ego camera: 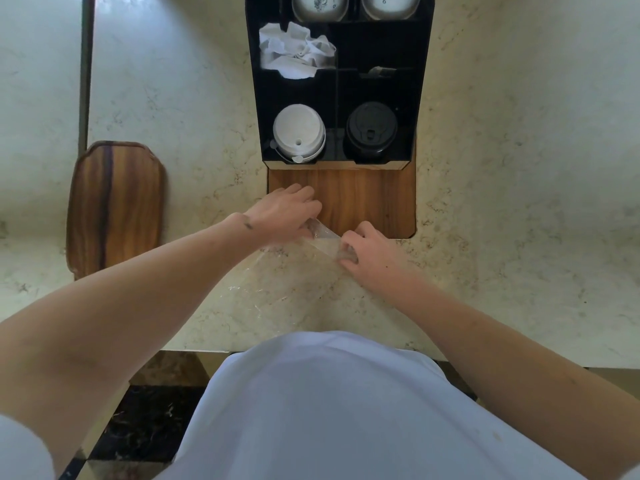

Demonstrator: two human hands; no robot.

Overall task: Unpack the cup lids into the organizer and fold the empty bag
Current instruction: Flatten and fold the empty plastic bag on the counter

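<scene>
A clear empty plastic bag (277,282) lies flat on the marble counter in front of me. My left hand (284,211) pinches its far left corner and my right hand (367,247) pinches its far right corner, the far edge bunched between them. Behind them stands the black organizer (420,98). A stack of white cup lids (299,133) fills its near left compartment and a stack of black cup lids (371,129) fills its near right one.
Crumpled white napkins (294,51) lie in a middle compartment, two white cups (320,5) at the back. The organizer rests on a wooden inlay (367,199). A wooden tray (116,202) lies at the left. The counter's front edge runs just before my body.
</scene>
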